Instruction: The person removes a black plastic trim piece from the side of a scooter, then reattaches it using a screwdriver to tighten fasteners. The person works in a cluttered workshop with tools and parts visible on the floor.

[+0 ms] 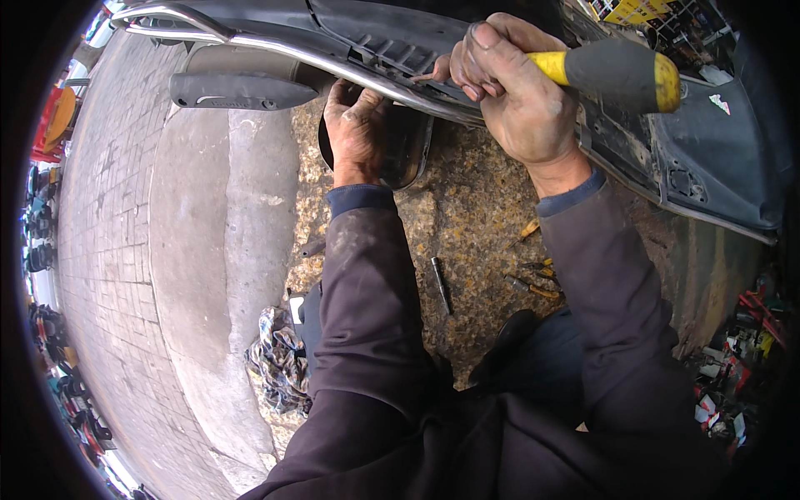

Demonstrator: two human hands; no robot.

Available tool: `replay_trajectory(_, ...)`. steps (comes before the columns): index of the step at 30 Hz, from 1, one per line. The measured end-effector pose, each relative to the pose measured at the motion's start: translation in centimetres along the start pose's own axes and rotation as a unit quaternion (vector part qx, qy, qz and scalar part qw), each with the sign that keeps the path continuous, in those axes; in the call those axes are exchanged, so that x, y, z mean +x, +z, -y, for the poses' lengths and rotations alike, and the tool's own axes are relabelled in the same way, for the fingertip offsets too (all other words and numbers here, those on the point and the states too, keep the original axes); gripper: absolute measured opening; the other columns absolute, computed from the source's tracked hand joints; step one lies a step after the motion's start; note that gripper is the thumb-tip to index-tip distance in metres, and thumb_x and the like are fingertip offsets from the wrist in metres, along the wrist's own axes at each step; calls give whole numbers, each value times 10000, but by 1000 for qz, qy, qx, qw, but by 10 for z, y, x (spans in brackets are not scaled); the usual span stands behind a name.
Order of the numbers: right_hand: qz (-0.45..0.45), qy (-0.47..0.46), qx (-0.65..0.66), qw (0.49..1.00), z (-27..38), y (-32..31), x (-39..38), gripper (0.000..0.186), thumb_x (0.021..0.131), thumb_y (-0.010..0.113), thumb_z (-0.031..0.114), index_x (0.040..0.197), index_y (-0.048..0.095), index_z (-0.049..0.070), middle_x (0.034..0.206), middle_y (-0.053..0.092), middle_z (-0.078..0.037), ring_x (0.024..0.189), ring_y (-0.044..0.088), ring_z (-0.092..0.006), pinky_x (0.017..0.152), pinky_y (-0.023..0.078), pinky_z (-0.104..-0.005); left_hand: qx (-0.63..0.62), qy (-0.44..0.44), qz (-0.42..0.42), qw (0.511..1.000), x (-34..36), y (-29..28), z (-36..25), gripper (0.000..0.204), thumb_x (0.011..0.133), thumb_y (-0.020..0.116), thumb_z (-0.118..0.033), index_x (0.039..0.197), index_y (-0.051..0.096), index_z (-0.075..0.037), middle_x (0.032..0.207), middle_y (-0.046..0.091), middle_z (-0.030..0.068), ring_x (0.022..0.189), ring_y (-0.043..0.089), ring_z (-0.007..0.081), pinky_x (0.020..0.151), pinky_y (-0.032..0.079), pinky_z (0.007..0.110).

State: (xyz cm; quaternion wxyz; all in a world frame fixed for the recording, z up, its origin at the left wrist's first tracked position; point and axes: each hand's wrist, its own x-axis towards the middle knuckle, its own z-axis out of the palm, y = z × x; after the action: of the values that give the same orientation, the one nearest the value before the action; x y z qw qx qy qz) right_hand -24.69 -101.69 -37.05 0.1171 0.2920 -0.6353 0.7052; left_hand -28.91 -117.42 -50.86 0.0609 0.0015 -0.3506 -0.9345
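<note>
My right hand [529, 96] is closed round a screwdriver with a yellow and black handle [612, 75]. The handle's butt points right, and the shaft is hidden by my fingers. That hand is just above a chrome bar [333, 62] along the side of a dark vehicle, near a slotted black panel [400, 54]. My left hand [358, 133] reaches up beneath the bar with its fingers curled. Its fingertips meet the bar's lower edge, and whatever they pinch is hidden. Behind that wrist is a black, rounded, hollow part [408, 150].
A black exhaust shield [242, 92] juts out left of my left hand. On the speckled ground lie a dark metal rod [441, 286], yellow-handled pliers [533, 287] and a crumpled patterned cloth [279, 362]. Black body panelling [708, 158] fills the right; mixed items [733, 367] lie below it.
</note>
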Motion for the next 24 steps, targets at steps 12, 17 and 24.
replay_trajectory(12, 76, -29, -155, 985, 12, 2, -21, 280, 984, 546, 199, 763, 496, 36, 718, 495, -42, 670, 454, -129, 845, 480, -392, -23, 3, -39, 999, -1, 8, 2, 420, 841, 654, 54, 1213, 460, 73, 1165, 573, 196, 1068, 594, 311, 956, 503, 420)
replay_trajectory(17, 10, -28, -51, 998, 13, 3, -28, 258, 973, 579, 251, 827, 526, 45, 722, 471, -26, 682, 465, -145, 834, 467, -404, -7, 21, -8, 1000, 0, 5, 3, 463, 813, 710, 26, 1208, 473, 76, 1153, 582, 176, 1034, 606, 286, 932, 514, 405)
replay_trajectory(24, 31, -46, 42, 998, 6, -3, -22, 289, 974, 590, 241, 766, 536, 48, 721, 533, -33, 687, 536, -148, 806, 510, -421, -45, 10, 5, 999, 1, 9, 1, 494, 781, 766, -18, 1189, 502, 68, 1095, 607, 146, 992, 621, 265, 911, 526, 392)
